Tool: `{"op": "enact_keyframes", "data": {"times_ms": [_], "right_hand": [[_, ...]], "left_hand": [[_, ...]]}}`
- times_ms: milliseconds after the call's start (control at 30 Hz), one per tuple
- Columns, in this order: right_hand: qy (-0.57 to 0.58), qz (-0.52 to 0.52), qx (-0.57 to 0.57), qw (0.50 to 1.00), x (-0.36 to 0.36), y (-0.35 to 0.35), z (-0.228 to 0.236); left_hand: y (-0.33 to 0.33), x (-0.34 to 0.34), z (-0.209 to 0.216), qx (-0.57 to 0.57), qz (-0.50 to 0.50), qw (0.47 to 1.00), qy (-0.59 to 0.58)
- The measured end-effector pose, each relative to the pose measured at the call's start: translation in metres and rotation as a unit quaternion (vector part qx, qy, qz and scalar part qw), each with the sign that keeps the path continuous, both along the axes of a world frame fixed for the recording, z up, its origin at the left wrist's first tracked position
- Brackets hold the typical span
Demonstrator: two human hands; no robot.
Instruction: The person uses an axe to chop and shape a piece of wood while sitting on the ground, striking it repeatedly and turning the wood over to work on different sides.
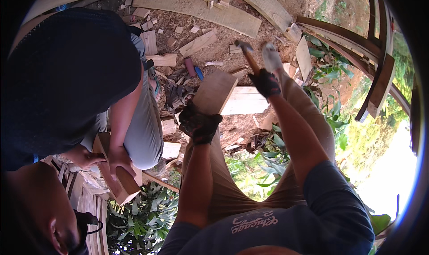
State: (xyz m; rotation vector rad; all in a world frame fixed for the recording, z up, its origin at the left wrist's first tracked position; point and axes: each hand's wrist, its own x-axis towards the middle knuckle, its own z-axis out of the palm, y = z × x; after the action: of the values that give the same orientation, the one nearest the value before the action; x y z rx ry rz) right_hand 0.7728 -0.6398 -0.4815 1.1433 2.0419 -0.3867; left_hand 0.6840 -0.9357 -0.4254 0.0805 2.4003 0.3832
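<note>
Board (214, 92) — flat wooden offcut, held up in front of the person's knees, above ground littered with wood scraps and sawdust. Left to right:

Far left, a second person in a dark top and grey trousers, bent over, both hands on a separate wooden block (117, 178) resting at the edge of a slatted wooden structure (91, 206).

Left hand (199, 123), dark glove, closed on the board's lower end, board tilted up and away from the wearer.

Behind the board on the ground: a reddish cylinder (190, 67) and a small blue item (199, 73) just beside it, a pale plank (245, 101) lying flat past the board's right edge.

Right hand (266, 83), dark glove, clenched around a hammer (247, 54) — wooden handle, head raised above the board's upper right corner, not touching it.

Right of that: white shoe (271, 57), then green foliage and curved wooden beams (380, 83).
</note>
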Motion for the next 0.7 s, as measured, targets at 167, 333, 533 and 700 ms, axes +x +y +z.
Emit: {"op": "enact_keyframes", "data": {"times_ms": [167,333,533,700], "right_hand": [[0.077,0.009,0.104,0.992,-0.051,0.064,-0.011],[0.136,0.001,0.227,0.964,-0.077,0.153,-0.057],[0.130,0.023,0.250,0.959,-0.105,0.264,-0.134],[0.278,0.183,0.344,0.878,-0.095,0.298,-0.197]], "left_hand": [[0.006,0.017,0.005,0.037,-0.015,0.999,-0.009],[-0.003,0.017,-0.002,0.078,-0.069,0.994,0.023],[0.019,-0.017,-0.008,0.167,-0.071,0.983,0.036],[0.068,-0.037,-0.055,0.134,-0.209,0.957,0.152]]}}
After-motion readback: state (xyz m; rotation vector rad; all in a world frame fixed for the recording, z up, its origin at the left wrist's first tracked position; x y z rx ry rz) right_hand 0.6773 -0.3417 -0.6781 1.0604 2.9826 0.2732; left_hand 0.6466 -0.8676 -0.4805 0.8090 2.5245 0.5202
